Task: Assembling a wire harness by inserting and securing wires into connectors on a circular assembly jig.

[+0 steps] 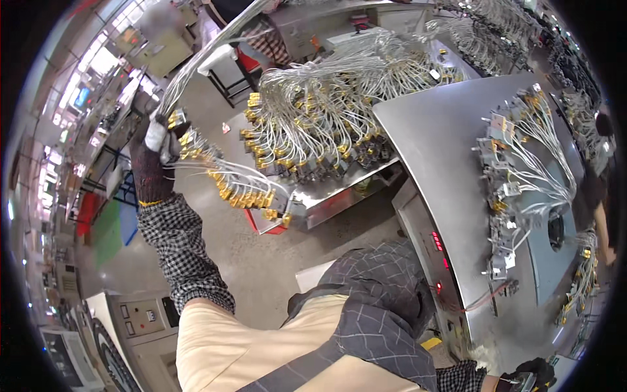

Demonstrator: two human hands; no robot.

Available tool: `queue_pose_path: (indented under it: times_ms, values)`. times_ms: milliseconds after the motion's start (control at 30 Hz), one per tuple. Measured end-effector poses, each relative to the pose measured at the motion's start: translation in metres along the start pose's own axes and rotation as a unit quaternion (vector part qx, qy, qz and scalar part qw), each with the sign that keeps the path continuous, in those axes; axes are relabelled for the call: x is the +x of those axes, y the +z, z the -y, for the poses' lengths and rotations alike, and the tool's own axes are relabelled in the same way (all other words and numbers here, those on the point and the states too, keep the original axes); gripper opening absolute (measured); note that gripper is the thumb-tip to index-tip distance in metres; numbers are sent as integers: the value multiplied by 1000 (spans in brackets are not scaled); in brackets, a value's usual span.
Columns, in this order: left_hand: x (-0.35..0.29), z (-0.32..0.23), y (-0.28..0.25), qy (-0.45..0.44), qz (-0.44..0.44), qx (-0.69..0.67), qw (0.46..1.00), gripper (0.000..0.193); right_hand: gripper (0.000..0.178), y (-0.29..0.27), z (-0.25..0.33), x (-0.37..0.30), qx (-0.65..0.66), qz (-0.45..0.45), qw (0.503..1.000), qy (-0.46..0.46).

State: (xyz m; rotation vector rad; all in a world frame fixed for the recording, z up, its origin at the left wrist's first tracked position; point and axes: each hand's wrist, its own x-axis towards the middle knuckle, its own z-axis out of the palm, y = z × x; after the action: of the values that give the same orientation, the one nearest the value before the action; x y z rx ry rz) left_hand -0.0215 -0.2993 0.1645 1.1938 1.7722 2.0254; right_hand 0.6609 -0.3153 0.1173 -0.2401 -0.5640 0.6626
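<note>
My left hand (157, 140), in a dark glove with pale fingertips, is raised at the left. Its fingers close round a bundle of silvery cables (196, 65). The cables stretch up and away from the hand. Yellow-ended connectors (245, 195) on white wires hang to the right of that hand, beside the bench. At the lower right edge my right hand (532, 375), also dark-gloved, is partly cut off by the picture's rim. Its fingers are bent round a greyish metallic piece that I cannot make out.
Many more cables (326, 111) with yellow connectors lie heaped on a metal bench ahead. To the right a steel-topped machine (431, 130) with red displays carries a row of wired connectors (503, 189). A stool (228, 68) stands beyond. Another person's arm (602, 228) shows far right.
</note>
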Motion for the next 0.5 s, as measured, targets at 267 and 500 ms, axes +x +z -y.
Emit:
queue_pose_path:
  times_ms: [267,500]
  values:
    - [28,150,-26,-57,25,50,997,34,19,17,-18,7,-66,-2,998,22]
    - [28,288,7,-52,-148,44,987,35,17,32,-25,8,-40,-21,999,21]
